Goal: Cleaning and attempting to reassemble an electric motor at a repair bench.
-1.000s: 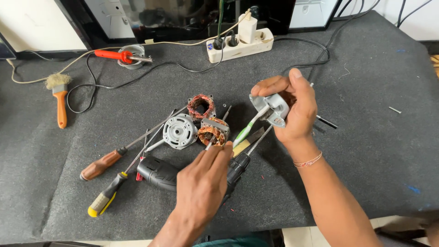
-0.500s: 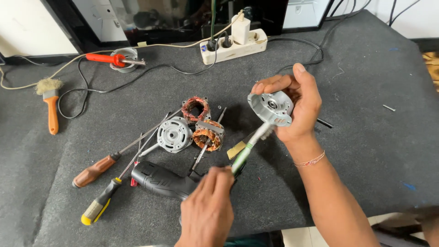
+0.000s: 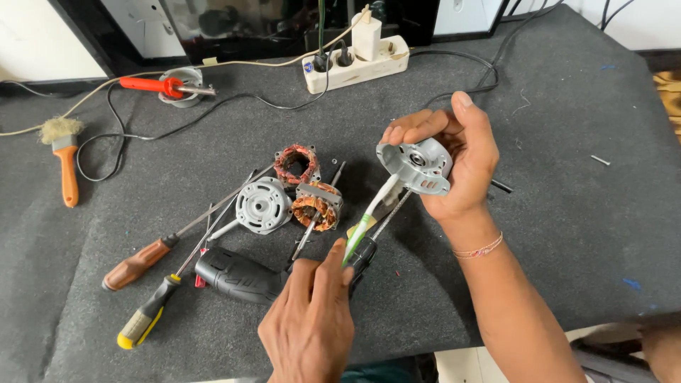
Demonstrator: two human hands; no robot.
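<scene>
My right hand (image 3: 460,159) holds a silver metal motor end housing (image 3: 417,165) above the mat, its open face turned toward me. My left hand (image 3: 312,315) grips a green-and-white toothbrush (image 3: 369,218) by the handle, and the white brush end touches the lower left edge of the housing. Just left of the hands lie a second silver motor cover (image 3: 262,206), a rotor with copper windings (image 3: 317,206) and a copper-wound stator (image 3: 296,163).
A dark grey mat (image 3: 567,213) covers the table. On it lie a black tool handle (image 3: 237,275), a brown-handled screwdriver (image 3: 138,264), a yellow-and-black screwdriver (image 3: 147,319), an orange-handled brush (image 3: 65,159), a red soldering iron (image 3: 152,85) and a white power strip (image 3: 358,60) with cables.
My left hand picked up the toothbrush and brought its head to the housing. My right hand lifted and turned the housing.
</scene>
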